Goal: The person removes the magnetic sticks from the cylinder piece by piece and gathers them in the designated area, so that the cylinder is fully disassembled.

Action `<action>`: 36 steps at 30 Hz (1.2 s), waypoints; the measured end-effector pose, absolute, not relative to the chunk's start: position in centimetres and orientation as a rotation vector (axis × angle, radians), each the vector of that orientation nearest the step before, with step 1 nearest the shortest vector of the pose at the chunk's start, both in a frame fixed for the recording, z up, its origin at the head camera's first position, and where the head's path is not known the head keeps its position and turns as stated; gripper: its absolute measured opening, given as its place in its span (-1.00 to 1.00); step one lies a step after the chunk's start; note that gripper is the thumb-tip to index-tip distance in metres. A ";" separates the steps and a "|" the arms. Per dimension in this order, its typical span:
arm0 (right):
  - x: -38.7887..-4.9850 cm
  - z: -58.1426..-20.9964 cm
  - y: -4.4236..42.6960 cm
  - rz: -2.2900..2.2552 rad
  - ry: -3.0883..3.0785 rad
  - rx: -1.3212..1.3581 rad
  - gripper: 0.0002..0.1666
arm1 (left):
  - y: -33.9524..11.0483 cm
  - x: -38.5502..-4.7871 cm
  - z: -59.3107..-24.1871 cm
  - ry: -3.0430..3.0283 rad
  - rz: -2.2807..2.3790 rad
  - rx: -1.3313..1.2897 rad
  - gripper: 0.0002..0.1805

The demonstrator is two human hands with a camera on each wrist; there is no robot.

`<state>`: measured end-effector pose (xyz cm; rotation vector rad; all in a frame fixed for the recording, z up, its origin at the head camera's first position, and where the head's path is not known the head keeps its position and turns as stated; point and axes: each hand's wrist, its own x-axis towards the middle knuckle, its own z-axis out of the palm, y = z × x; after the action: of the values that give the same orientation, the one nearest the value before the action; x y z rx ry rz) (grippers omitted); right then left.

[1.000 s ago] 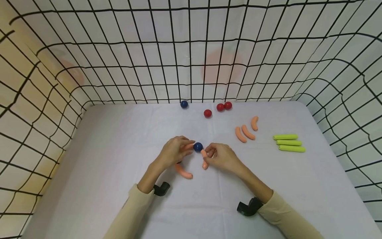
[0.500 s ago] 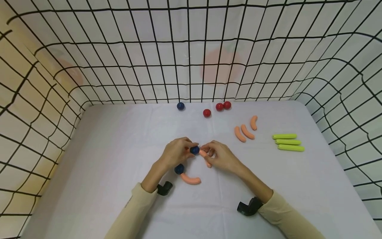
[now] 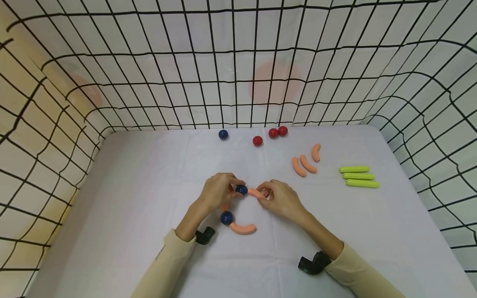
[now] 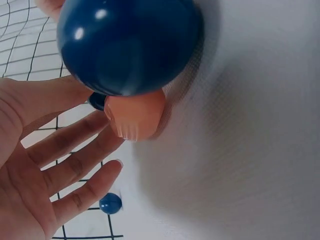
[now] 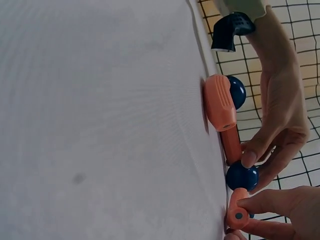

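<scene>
My left hand (image 3: 219, 190) pinches a glossy blue ball (image 3: 241, 190) between thumb and fingers. From the right, my right hand (image 3: 281, 198) pinches a short curved orange rod (image 3: 256, 193), whose far end touches that ball. A dark round spot marks the rod's near end (image 5: 239, 216) in the right wrist view. Partly hidden under the left hand, another orange rod (image 3: 225, 207) runs to a second blue ball (image 3: 226, 218). From this ball a curved orange rod (image 3: 243, 229) extends rightward on the cloth. The second ball (image 4: 127, 45) looms large in the left wrist view.
A loose blue ball (image 3: 223, 134) and three red balls (image 3: 257, 141) lie near the back. Three curved orange rods (image 3: 307, 164) and three straight yellow-green rods (image 3: 359, 176) lie to the right. Black wire mesh (image 3: 234, 66) encloses the white-covered table (image 3: 149, 165) at the back and sides.
The right hand's rod has turned from upright toward level, its end against the blue ball. The joined ball and curved rod have swung lower and rightward. The loose back ball has rolled left.
</scene>
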<state>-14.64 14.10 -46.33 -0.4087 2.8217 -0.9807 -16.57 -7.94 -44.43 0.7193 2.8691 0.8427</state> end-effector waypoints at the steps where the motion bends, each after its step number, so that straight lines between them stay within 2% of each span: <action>1: -14.6 -46.4 14.1 -0.981 2.828 -0.408 -0.76 | -7.9 -16.6 -44.5 2.861 0.860 0.725 -0.68; 14: -14.8 -46.4 14.6 -1.224 2.656 -0.391 -0.78 | -7.7 -16.6 -44.7 2.738 1.054 0.711 -0.69; 22: -15.6 -47.1 16.2 -1.630 2.214 -0.250 -0.62 | -7.7 -16.7 -44.7 2.681 1.151 0.686 -0.70; 36: -15.7 -47.5 18.3 -1.854 1.936 0.057 -0.44 | -7.7 -16.6 -44.7 2.648 1.186 0.654 -0.68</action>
<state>-15.72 18.29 -47.45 0.0572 1.9361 -1.8542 -16.60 -7.74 -44.69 0.6537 2.6484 1.1858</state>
